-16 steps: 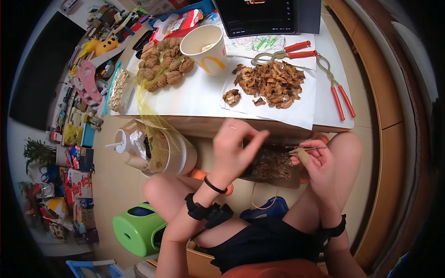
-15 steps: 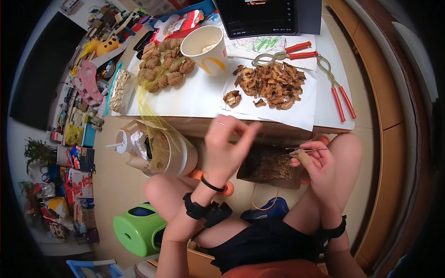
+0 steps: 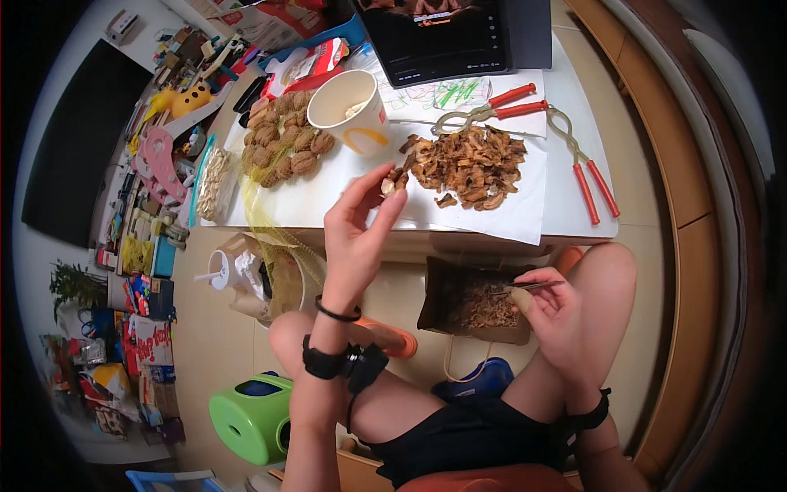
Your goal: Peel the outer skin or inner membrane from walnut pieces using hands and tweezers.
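Observation:
My left hand [image 3: 354, 238] is over the table's near edge, thumb and fingers closed on a cracked walnut [image 3: 392, 185] with pale kernel showing. Right of it, brown walnut shell pieces [image 3: 471, 168] are heaped on white paper [image 3: 531, 197]. Down by my right knee, my right hand [image 3: 553, 312] grips thin metal tweezers [image 3: 537, 285]; a tan covering wraps its thumb. The tweezers' tips reach over an open dark paper bag [image 3: 440, 287] with brown debris inside. Beyond my left hand stands a white paper cup [image 3: 348, 98] with some pale pieces in it.
Whole walnuts [image 3: 283, 135] in yellow netting lie left of the cup, beside a zip bag of pale pieces [image 3: 215, 184]. Red-handled nutcrackers [image 3: 580, 172] lie at the right, and a tablet [image 3: 434, 45] stands behind. Left below are a bin [image 3: 287, 283] and a green stool [image 3: 250, 418].
My left hand has picked up the cracked walnut that lay on the paper beside the shell heap. My right hand, still with the tweezers, has moved slightly down.

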Action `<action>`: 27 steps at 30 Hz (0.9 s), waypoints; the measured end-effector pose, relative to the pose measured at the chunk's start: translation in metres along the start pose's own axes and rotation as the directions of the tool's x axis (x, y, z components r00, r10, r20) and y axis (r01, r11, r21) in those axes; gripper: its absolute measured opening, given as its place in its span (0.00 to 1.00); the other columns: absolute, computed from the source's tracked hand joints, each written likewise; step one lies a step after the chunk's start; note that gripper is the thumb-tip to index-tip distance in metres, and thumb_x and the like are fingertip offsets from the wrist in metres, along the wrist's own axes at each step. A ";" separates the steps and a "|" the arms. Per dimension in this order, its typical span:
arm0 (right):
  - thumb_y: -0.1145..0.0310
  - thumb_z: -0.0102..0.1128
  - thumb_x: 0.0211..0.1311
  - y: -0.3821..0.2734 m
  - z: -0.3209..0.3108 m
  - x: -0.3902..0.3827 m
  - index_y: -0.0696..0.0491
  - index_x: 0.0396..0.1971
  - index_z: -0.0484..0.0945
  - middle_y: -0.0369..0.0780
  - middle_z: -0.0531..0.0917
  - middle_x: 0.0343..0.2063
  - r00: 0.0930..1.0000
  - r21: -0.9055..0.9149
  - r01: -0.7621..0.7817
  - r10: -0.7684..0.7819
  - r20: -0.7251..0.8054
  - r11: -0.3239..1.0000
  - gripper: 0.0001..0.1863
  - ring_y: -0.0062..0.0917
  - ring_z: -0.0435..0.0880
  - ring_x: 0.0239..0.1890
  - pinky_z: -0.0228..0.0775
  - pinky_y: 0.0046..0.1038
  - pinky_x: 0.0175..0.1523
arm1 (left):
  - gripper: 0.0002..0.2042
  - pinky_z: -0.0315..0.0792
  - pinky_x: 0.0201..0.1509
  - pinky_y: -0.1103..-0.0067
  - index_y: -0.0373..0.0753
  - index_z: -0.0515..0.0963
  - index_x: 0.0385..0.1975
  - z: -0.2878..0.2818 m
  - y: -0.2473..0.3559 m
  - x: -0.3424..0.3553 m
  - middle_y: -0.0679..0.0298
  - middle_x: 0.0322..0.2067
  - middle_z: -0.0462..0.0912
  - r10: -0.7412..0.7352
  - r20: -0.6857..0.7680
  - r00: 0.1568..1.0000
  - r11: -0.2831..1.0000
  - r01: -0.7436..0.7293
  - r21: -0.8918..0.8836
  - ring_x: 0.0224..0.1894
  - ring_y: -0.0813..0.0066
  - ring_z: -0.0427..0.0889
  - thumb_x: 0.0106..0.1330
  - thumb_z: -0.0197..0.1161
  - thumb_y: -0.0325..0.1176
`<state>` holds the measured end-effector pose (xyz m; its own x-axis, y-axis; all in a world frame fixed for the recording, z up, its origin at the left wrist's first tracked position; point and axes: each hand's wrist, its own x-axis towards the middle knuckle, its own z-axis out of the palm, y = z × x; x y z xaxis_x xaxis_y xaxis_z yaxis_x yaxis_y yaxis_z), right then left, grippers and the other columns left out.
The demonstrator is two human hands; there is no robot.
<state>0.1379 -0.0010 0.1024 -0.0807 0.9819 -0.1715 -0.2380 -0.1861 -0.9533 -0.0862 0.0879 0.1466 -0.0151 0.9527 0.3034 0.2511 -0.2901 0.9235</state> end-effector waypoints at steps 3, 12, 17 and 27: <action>0.82 0.48 0.54 -0.004 0.000 -0.002 0.60 0.35 0.68 0.38 0.73 0.33 0.999 -0.002 0.039 -0.039 -0.007 0.999 0.08 0.15 0.73 0.34 0.67 0.16 0.39 | 0.17 0.68 0.40 0.88 0.30 0.64 0.49 0.010 0.017 -0.014 0.57 0.43 0.72 -0.241 0.335 0.911 0.706 0.401 -0.584 0.39 0.77 0.74 0.63 0.49 0.32; 0.80 0.44 0.56 -0.021 0.004 -0.007 0.61 0.35 0.63 0.42 0.71 0.34 0.967 0.060 0.255 -0.254 -0.027 0.965 0.06 0.20 0.74 0.35 0.70 0.20 0.42 | 0.19 0.68 0.49 0.82 0.29 0.60 0.52 0.033 0.022 -0.041 0.52 0.47 0.69 -0.253 0.657 0.710 0.330 0.702 -0.631 0.44 0.70 0.74 0.65 0.44 0.33; 0.83 0.46 0.54 -0.039 0.009 -0.005 0.63 0.36 0.64 0.43 0.72 0.35 0.938 0.010 0.348 -0.348 0.004 0.937 0.09 0.20 0.75 0.36 0.69 0.19 0.42 | 0.19 0.68 0.50 0.81 0.30 0.59 0.53 0.032 0.025 -0.046 0.53 0.47 0.68 -0.263 0.700 0.664 0.336 0.743 -0.579 0.46 0.69 0.72 0.65 0.44 0.32; 0.84 0.49 0.52 -0.030 0.012 0.003 0.63 0.36 0.65 0.42 0.72 0.35 0.924 -0.067 0.382 -0.378 0.062 0.922 0.10 0.21 0.75 0.39 0.68 0.19 0.44 | 0.19 0.68 0.39 0.86 0.32 0.60 0.52 0.034 0.014 -0.061 0.60 0.41 0.72 -0.350 0.647 0.678 0.478 0.723 -0.499 0.35 0.80 0.73 0.62 0.49 0.28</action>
<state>0.1334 0.0067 0.1332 -0.0441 0.9750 0.2176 -0.1850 0.2060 -0.9609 -0.0491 0.0289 0.1333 0.5281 0.8054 -0.2691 -0.3742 0.5052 0.7777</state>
